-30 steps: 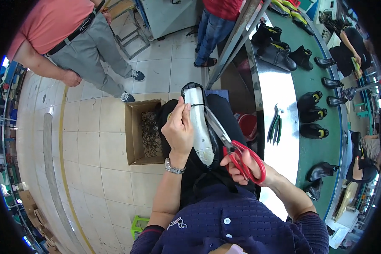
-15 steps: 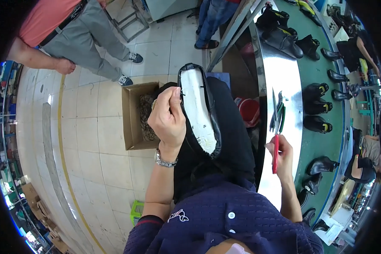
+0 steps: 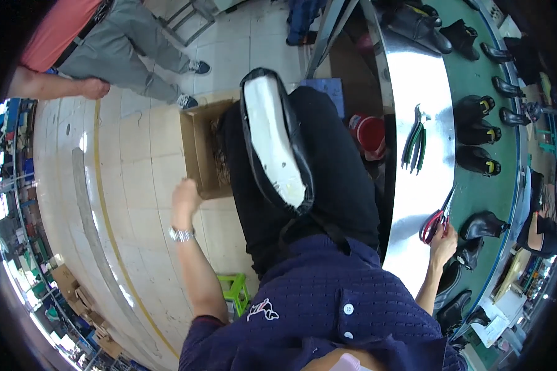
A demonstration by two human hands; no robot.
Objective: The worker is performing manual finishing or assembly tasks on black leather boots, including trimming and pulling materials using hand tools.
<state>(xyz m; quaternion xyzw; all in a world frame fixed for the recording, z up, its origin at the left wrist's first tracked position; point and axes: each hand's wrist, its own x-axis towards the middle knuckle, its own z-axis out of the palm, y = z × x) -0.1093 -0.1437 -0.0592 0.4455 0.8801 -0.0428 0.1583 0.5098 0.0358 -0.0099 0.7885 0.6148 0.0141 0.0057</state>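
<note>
The fingers of the right hand (image 3: 444, 245) were closed on the red-handled scissors (image 3: 442, 215) at the right edge of the counter (image 3: 408, 216), blades pointing far, that arm stretched rightward. The left hand (image 3: 186, 198) hung by the near left corner of the cardboard box (image 3: 190, 145), fingers curled, around what I couldn't tell. The black shoe (image 3: 275, 136) lay pale sole up across the lap (image 3: 346, 173)

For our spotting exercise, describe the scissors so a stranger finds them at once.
Find the shiny metal bench on the right. Near its right edge, the right hand holds the scissors. Being red-handled sets them apart from the green handles lying on the bench.
</note>
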